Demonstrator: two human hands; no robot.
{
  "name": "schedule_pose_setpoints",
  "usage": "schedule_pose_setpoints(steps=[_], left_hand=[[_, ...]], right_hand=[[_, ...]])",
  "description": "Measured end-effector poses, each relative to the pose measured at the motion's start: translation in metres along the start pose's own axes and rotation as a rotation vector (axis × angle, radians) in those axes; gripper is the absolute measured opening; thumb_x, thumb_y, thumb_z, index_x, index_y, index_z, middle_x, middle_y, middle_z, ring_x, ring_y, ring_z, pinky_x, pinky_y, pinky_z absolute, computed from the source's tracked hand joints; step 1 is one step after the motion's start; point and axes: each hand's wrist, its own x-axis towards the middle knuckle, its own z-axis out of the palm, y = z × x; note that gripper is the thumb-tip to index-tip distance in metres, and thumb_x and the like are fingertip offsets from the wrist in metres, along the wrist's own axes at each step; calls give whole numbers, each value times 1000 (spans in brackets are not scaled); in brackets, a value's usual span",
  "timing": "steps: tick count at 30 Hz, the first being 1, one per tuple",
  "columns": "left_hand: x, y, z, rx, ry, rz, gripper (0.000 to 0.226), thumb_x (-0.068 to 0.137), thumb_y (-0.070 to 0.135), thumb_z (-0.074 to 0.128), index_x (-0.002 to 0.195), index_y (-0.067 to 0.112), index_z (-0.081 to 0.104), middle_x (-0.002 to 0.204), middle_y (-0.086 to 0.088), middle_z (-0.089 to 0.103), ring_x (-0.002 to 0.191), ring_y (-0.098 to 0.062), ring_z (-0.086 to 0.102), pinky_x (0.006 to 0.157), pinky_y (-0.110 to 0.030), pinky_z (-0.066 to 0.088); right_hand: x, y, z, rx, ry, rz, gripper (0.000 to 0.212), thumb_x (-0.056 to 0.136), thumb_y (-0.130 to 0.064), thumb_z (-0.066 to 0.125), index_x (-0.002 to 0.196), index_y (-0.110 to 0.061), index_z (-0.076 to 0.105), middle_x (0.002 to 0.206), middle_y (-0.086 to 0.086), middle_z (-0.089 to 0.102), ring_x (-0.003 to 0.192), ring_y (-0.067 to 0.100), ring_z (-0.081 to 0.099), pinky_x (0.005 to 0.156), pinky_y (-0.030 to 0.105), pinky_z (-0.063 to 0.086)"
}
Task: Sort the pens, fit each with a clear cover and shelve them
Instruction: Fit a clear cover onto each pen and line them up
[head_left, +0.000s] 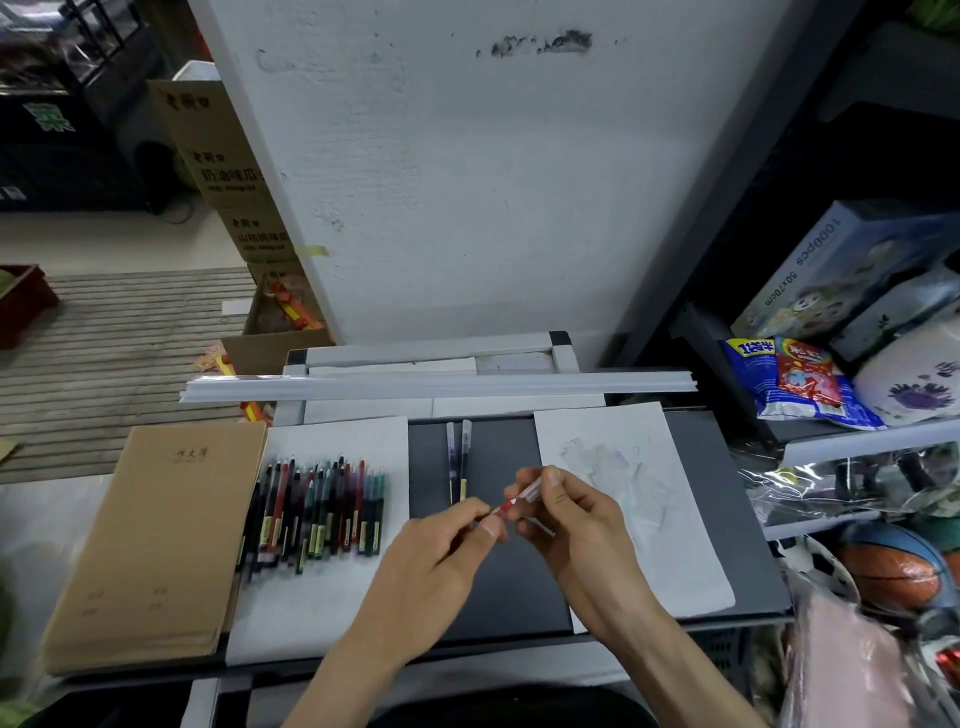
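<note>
Dark bench (519, 597) against white wall (467, 182). My left grip (431, 551) pinched red pen (503, 508); right grip (571, 514) pinched clear cover (532, 490).

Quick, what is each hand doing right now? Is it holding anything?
Left hand: pinches the red pen.
Right hand: pinches the clear cover at the pen's tip.
</note>
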Motion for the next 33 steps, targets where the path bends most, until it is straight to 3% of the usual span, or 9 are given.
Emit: schedule_pose_setpoints(steps=[5, 8, 13, 16, 19, 21, 24, 28, 33], left_hand=[[1, -3, 3, 7, -3, -2, 25, 107, 42, 51, 94, 34, 71, 61, 0, 47, 56, -10, 41, 59, -32, 34], [4, -2, 5, -54, -13, 5, 29, 108, 37, 52, 88, 31, 73, 67, -5, 54, 61, -8, 46, 63, -31, 38], [7, 0, 8, -231, -48, -32, 38, 107, 31, 55, 69, 26, 63, 53, 11, 39, 48, -6, 34, 51, -15, 28], [9, 1, 9, -429, -74, -106, 37, 107, 33, 56, 79, 11, 65, 57, 1, 30, 47, -12, 23, 44, -20, 22], [13, -3, 9, -464, -132, -161, 38, 107, 32, 53, 93, -2, 61, 60, 1, 29, 48, -13, 21, 42, -22, 21], [20, -17, 11, -196, -96, -110, 38, 109, 38, 49, 93, 5, 61, 60, 10, 38, 50, -12, 32, 48, -24, 30], [37, -47, 15, 214, 54, -88, 33, 109, 36, 47, 86, 19, 63, 75, 6, 57, 66, -15, 52, 63, -32, 39], [61, -74, 8, 147, 256, -301, 28, 107, 18, 49, 90, 9, 70, 79, -7, 67, 65, -17, 55, 56, -25, 37], [89, -98, -3, 259, 337, -391, 27, 101, 18, 57, 77, 9, 67, 69, -4, 67, 65, -19, 61, 57, -29, 40]], right_hand=[[0, 1, 3, -79, -42, -58, 34, 96, -29, 58, 91, 1, 73, 99, 20, 73, 82, 26, 65, 74, 32, 53], [-1, 7, 7, -139, -105, -103, 31, 98, -25, 58, 86, 0, 74, 93, 31, 64, 73, 26, 55, 72, 37, 49], [3, 15, 8, -93, -144, -96, 33, 102, -27, 61, 89, 1, 71, 84, 26, 60, 69, 28, 46, 71, 40, 43], [8, 15, 9, -62, -174, -66, 37, 101, -29, 61, 88, 4, 69, 84, 20, 61, 69, 23, 44, 68, 30, 43], [15, 14, 4, -115, -190, -31, 34, 104, -26, 57, 92, 4, 70, 89, 22, 63, 74, 26, 46, 73, 33, 45], [21, 16, -2, -284, -140, -12, 29, 105, -26, 56, 97, -7, 77, 96, 20, 71, 80, 25, 58, 76, 33, 49], [33, 27, -25, -715, 14, -3, 18, 101, -35, 63, 103, -23, 76, 99, -7, 76, 87, 9, 68, 77, 23, 49], [45, 46, -75, -1413, 241, -94, 21, 97, -29, 62, 115, -21, 68, 109, -6, 68, 94, 15, 64, 83, 30, 51], [52, 54, -100, -1643, 229, -100, 26, 100, -24, 55, 123, -17, 63, 117, 0, 66, 103, 20, 65, 77, 29, 53]])
